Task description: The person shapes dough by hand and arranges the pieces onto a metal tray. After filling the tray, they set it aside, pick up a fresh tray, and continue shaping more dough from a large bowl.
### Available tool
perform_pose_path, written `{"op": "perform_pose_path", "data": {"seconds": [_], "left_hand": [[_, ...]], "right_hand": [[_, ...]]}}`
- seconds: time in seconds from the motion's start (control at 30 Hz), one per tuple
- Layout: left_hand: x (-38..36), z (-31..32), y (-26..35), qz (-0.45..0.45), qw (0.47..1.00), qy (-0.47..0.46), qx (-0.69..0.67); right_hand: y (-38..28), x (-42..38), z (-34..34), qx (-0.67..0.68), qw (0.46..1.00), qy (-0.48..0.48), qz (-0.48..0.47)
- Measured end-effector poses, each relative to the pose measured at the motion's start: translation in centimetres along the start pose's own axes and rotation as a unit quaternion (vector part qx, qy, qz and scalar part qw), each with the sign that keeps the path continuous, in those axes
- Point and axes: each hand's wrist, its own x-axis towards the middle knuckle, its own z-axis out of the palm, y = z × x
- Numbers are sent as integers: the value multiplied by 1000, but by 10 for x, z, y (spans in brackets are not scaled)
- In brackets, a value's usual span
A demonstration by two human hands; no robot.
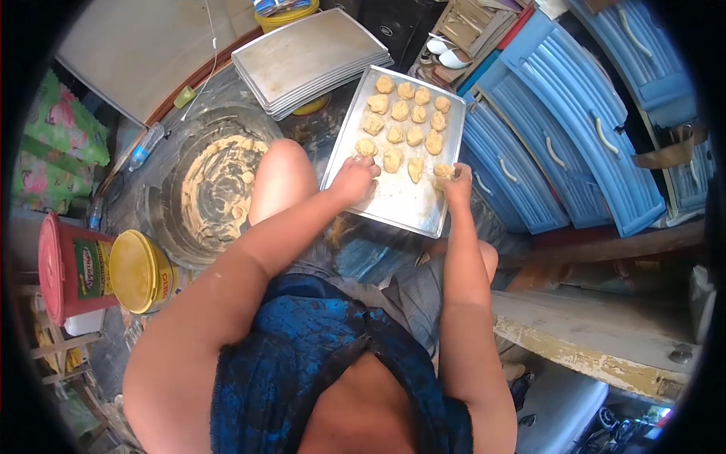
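Note:
A metal baking tray (401,206) lies tilted in front of me, with rows of pale yellow dough lumps on it. At its right edge, my right hand (458,185) has its fingers closed around a dough lump (443,173) in the last row. My left hand (354,180) is over the tray's left side, fingers curled down, just below another dough lump (366,147). Whatever may be under those fingers is hidden. To the left stands a wide metal basin (160,198) with soft dough (198,189) smeared over its inside.
Stacked baking trays (310,53) sit beyond the basin. A blue drawer cabinet (544,129) stands close on the right. At left are a red bucket (57,265), a yellow-lidded bucket (134,272) and a plastic bottle (145,149). A worn wooden ledge (582,348) is at lower right.

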Motion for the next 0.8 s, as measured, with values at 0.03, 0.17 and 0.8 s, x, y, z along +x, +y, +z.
{"op": "perform_pose_path", "data": {"seconds": [0.03, 0.17, 0.8], "left_hand": [[0, 0, -2, -2, 1000, 2, 1], [7, 3, -5, -12, 1000, 16, -2], [56, 40, 2, 19, 997, -1, 78]], "right_hand": [[-5, -1, 1, 2, 1000, -1, -3], [-7, 6, 2, 18, 974, -164, 156], [-60, -5, 6, -129, 965, -220, -56]]}}
